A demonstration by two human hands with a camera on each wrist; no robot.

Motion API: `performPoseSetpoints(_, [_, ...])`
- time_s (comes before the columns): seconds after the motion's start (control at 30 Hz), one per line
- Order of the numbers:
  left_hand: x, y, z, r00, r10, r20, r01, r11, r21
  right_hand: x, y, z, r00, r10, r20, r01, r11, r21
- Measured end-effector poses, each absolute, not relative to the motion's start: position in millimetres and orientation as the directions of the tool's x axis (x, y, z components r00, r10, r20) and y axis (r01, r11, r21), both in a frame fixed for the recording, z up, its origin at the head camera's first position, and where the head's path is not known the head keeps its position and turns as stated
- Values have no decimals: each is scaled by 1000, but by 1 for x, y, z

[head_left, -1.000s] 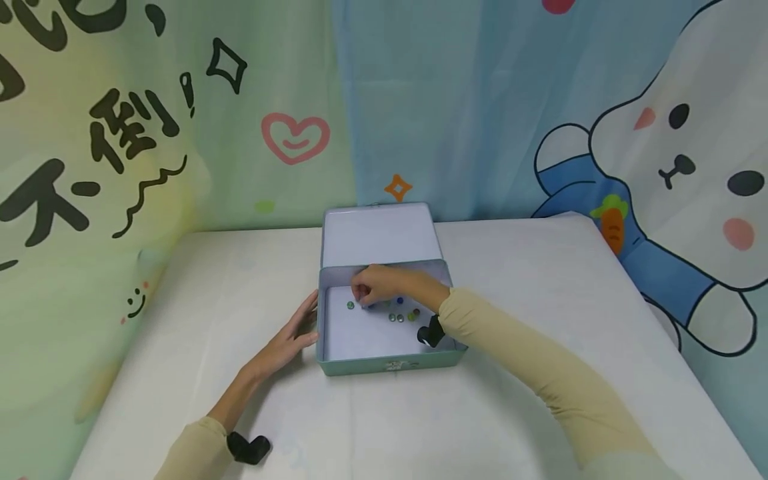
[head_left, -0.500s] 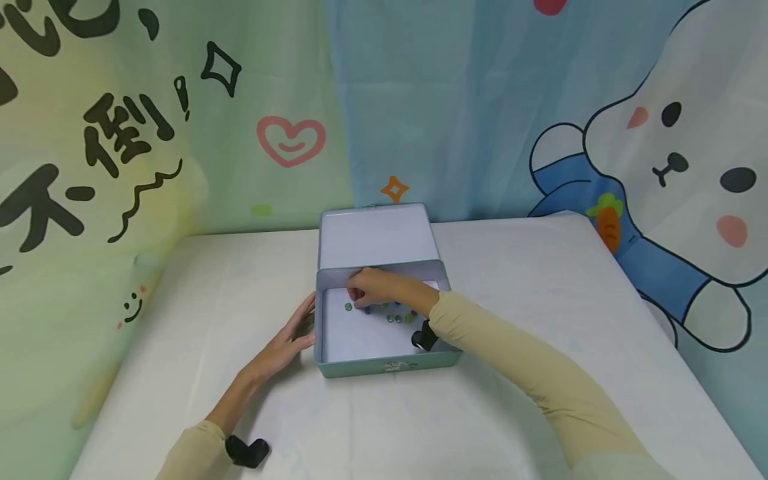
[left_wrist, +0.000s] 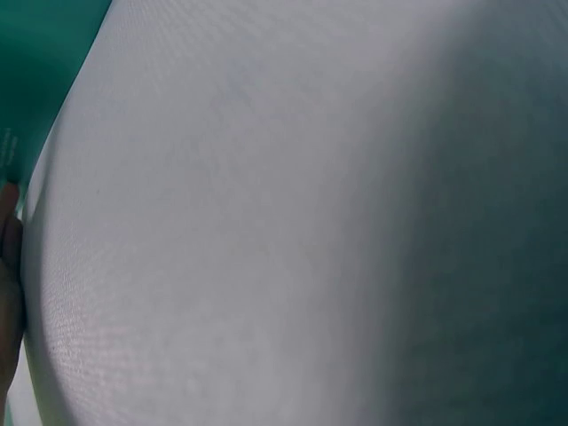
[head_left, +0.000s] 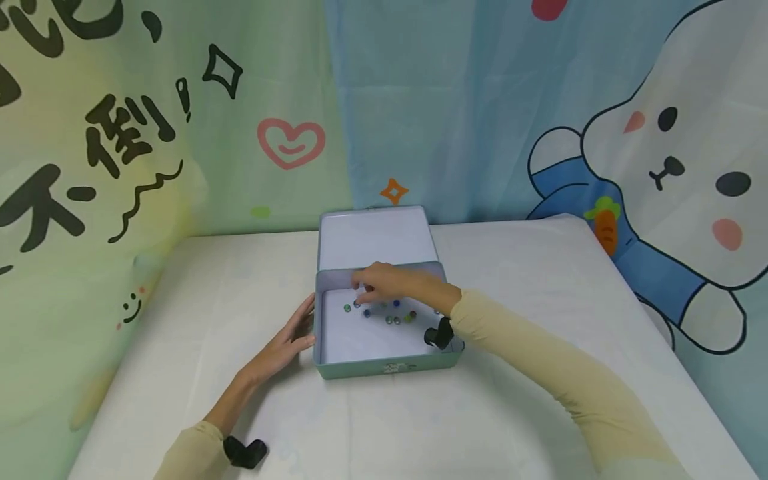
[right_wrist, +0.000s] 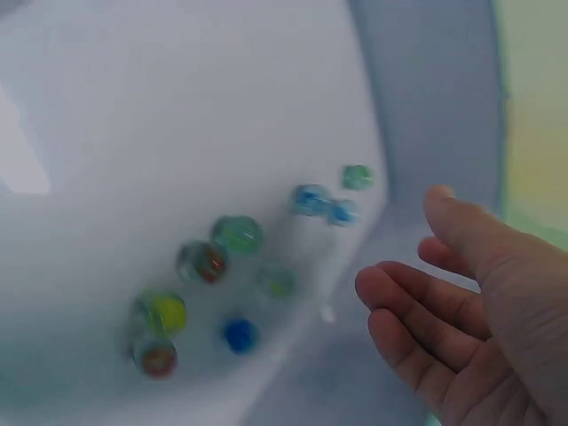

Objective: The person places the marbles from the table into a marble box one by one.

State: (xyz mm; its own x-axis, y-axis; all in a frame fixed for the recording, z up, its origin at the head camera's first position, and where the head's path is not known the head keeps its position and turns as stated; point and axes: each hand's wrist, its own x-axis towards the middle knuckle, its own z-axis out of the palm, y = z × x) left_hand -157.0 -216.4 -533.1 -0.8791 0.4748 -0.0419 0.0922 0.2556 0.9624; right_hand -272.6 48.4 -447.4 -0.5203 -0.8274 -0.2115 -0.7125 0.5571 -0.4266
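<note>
Inside an open green tin box on the table lie several glass marbles. In the head view, a green marble sits near the left wall and a blue marble right of it. My right hand hovers over the back of the box, thumb and fingers apart. The right wrist view shows that hand holding nothing, fingers loosely bent, beside a pair of blue-and-clear marbles and a yellow marble. My left hand touches the box's left outer side, fingers extended; only its edge shows in the left wrist view.
The box's lid stands raised at the back, near a printed curtain. A white cloth covers the table. A black wrist device sits at the left cuff, another over the box's right side.
My right hand's fingertips, earlier close together low in the box, have parted and lifted slightly to the right. A marble now shows just below them. The left hand has stayed against the box.
</note>
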Motion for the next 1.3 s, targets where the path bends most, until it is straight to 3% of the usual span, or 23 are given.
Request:
performPoseSetpoints(0.13, [-156, -215, -533, -878, 476, -48, 93, 269, 959, -260, 76, -422, -554, -822, -134, -700, 547, -459])
performPoseSetpoints(0.33, [-157, -215, -532, -888, 457, -45, 95, 280, 955, -233, 128, -388, -745, -667, -10, -599, 676, -428])
performPoseSetpoints(0.43, [-159, -217, -530, -888, 459, -43, 103, 288, 952, -225, 154, -385, -816, -578, 20, -528, 731, -432])
performPoseSetpoints(0.57, [-159, -217, -529, -888, 458, -40, 104, 285, 953, -214, 188, -401, -859, -512, 0, -455, 763, -459])
performPoseSetpoints(0.93, [-155, -215, -530, -885, 464, -38, 99, 268, 958, -171, 231, -491, -818, -576, 8, -486, 683, -545])
performPoseSetpoints(1.3, [-156, -216, -530, -887, 461, -34, 105, 272, 956, -164, 230, -507, -801, -596, 55, -543, 686, -483])
